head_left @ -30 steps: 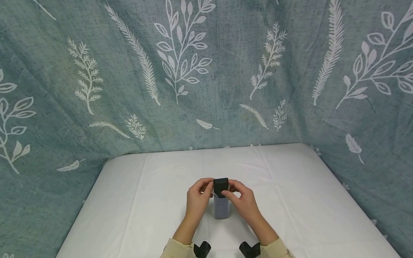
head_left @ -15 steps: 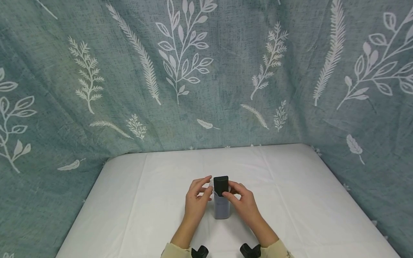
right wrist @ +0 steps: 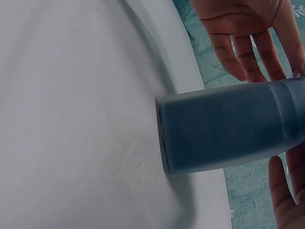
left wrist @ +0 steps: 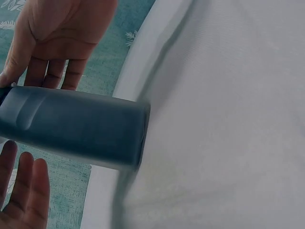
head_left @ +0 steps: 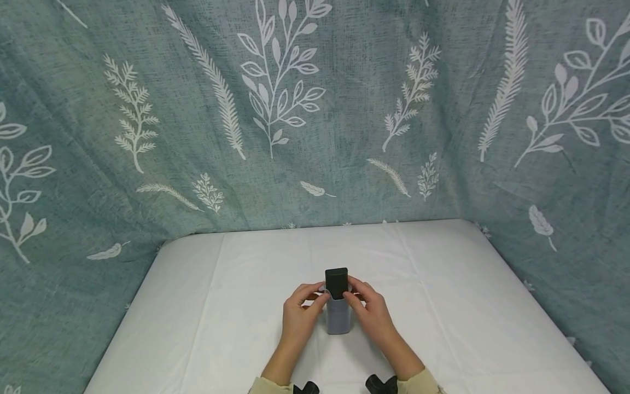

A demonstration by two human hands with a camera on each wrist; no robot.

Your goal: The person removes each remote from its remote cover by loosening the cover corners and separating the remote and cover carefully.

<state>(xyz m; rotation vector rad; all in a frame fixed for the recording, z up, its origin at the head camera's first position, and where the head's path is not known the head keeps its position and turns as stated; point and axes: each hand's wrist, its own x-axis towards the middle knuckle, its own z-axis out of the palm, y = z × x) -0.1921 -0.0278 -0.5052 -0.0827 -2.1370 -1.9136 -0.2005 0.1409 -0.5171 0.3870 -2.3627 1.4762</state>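
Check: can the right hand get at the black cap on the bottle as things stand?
Probably yes. The right hand is already at the cap of the upright bottle, with nothing between; the left hand flanks the other side.

A makeshift recording corner: a leaf-printed teal cloth backdrop hangs around a white-sheeted surface.

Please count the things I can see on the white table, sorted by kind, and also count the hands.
Bottles: 1, a grey-blue bottle with a black cap, standing upright on the white table.
Hands: 2, the left hand and the right hand, both at the bottle's neck.
Total: 3.
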